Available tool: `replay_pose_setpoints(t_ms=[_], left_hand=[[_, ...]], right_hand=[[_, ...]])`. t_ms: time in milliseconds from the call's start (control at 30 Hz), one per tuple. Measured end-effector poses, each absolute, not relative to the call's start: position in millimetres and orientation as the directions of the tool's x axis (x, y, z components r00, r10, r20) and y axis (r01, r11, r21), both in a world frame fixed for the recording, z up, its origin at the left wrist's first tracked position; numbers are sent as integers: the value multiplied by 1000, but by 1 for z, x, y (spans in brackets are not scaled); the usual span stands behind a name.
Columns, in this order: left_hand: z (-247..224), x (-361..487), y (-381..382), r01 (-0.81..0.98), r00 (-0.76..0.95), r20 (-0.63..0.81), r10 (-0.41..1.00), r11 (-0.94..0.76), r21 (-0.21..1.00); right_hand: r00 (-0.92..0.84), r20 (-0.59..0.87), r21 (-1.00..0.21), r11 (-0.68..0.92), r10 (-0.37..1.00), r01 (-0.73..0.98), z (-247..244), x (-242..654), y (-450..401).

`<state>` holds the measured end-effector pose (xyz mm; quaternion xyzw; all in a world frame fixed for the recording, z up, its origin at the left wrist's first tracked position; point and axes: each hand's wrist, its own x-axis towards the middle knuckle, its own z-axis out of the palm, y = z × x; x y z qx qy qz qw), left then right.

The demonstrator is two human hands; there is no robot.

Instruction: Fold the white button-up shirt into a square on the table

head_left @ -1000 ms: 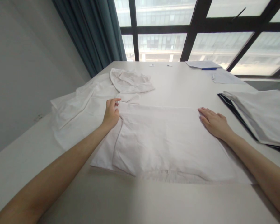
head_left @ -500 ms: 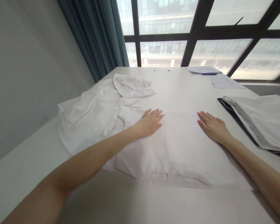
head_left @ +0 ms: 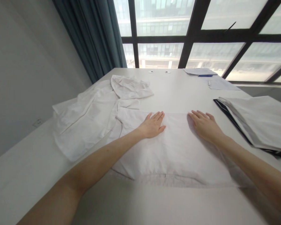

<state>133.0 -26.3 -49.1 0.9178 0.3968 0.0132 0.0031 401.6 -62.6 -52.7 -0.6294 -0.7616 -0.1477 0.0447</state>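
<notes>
A white cloth garment (head_left: 178, 156) lies spread on the table in front of me, with creases and a gathered-looking near edge. My left hand (head_left: 152, 125) rests palm down on its upper middle, fingers stretched toward the far edge and thumb apart. To the right, my right hand (head_left: 204, 126) is palm down with its fingertips at the same far edge. That hand arches slightly, with a shadow under it, and its fingers are extended. Neither hand visibly grips the fabric. More crumpled white fabric (head_left: 84, 125) lies at the left; whether it belongs to the same garment I cannot tell.
A folded white cloth (head_left: 264, 118) lies on a dark item (head_left: 234, 125) at the right. Papers (head_left: 200, 71) and a blue pen (head_left: 205, 75) sit at the far right of the white table (head_left: 175, 90). A blue curtain (head_left: 100, 37) and windows stand behind.
My right hand has moved left along the garment's far edge, closer to my left hand. My left thumb has spread a little. The view has shifted slightly.
</notes>
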Motion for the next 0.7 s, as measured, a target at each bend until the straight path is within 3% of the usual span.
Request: replay_pose_setpoints(t_ms=[133,233,700], left_hand=[[-49,134,-26,737,675,20,737,-676,0],[-50,134,-27,740,673,26,739,-673,-6],[-47,91,-19,793,608,-65,791,-610,-2]], right_hand=[[-326,198,-14,335,924,942,-53,359,-54],[-348,177,-77,365,921,928,-59,339,-53],[-189,29,-26,190,982,981,-57,377,-59]])
